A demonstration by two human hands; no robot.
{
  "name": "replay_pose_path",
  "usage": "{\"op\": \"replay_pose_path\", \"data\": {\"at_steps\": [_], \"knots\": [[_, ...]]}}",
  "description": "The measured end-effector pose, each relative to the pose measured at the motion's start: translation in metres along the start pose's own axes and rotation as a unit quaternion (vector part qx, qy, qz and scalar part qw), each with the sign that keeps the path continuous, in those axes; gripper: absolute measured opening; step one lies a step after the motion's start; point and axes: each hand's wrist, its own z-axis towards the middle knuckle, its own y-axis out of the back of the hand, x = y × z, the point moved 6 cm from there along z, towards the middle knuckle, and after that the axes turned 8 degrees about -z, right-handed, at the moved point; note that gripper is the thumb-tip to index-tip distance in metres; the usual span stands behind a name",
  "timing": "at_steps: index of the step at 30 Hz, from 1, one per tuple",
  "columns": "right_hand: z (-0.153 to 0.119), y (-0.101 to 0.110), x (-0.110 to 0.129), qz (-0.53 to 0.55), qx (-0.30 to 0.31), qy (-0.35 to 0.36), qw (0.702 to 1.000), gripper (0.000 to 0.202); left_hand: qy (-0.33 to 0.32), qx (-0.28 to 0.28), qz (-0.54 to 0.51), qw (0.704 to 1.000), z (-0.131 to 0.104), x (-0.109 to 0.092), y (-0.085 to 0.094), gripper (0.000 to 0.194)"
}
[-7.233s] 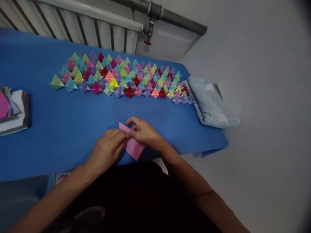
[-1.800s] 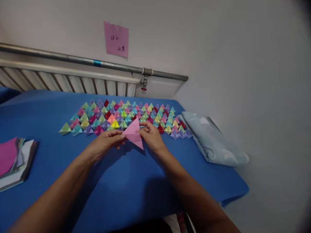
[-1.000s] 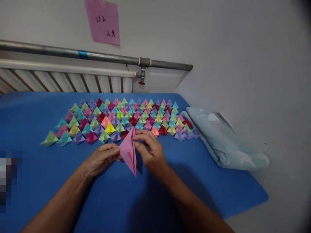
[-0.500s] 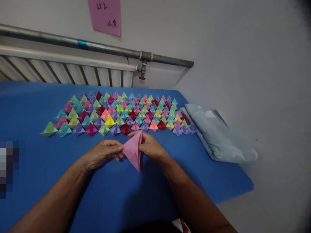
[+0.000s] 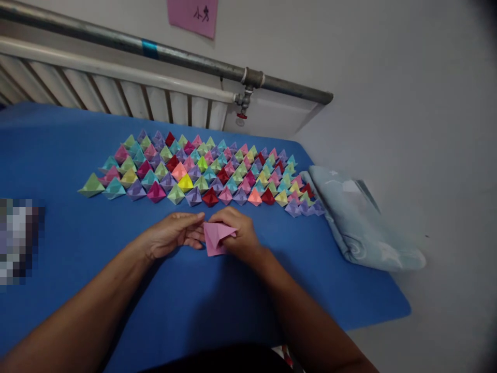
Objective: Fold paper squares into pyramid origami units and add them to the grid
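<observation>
A piece of folded pink paper (image 5: 214,238) is gripped in my right hand (image 5: 241,232), whose fingers wrap round its right side and partly hide it. Just to its left, my left hand (image 5: 176,235) has its fingers stretched out and apart. The fingertips come close to the paper's left edge; whether they touch it I cannot tell. Beyond both hands stand rows of small folded paper boats (image 5: 202,171) in green, blue, purple, red, yellow and pink.
All of this rests on a blue-covered surface (image 5: 163,311). A folded pale blue blanket (image 5: 349,223) lies at the right by the wall. Behind are a white radiator (image 5: 128,98), a metal pipe (image 5: 194,65) and a red-handled valve (image 5: 241,116). A pink note (image 5: 194,18) hangs above.
The pink paper has turned in my right hand and now shows a squarer face. My left hand has let go of its left point and its fingers have opened. The view has shifted.
</observation>
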Motion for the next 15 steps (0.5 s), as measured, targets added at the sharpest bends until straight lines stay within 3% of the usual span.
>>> {"op": "replay_pose_path", "data": {"at_steps": [3, 9, 15], "knots": [[-0.0023, -0.0009, 0.0037, -0.026, -0.010, 0.023, 0.999, 0.029, 0.002, -0.004, 0.005, 1.000, -0.0007, 0.0004, -0.0002, 0.046], [-0.0024, -0.0035, 0.0096, -0.034, -0.015, 0.052, 0.998, 0.012, 0.009, -0.028, 0.000, 1.000, -0.0042, -0.0011, 0.0004, 0.046], [-0.0045, -0.0055, 0.0081, -0.037, -0.038, 0.118, 0.992, 0.024, 0.025, -0.040, 0.030, 0.998, -0.0057, -0.0044, 0.0053, 0.050]]}}
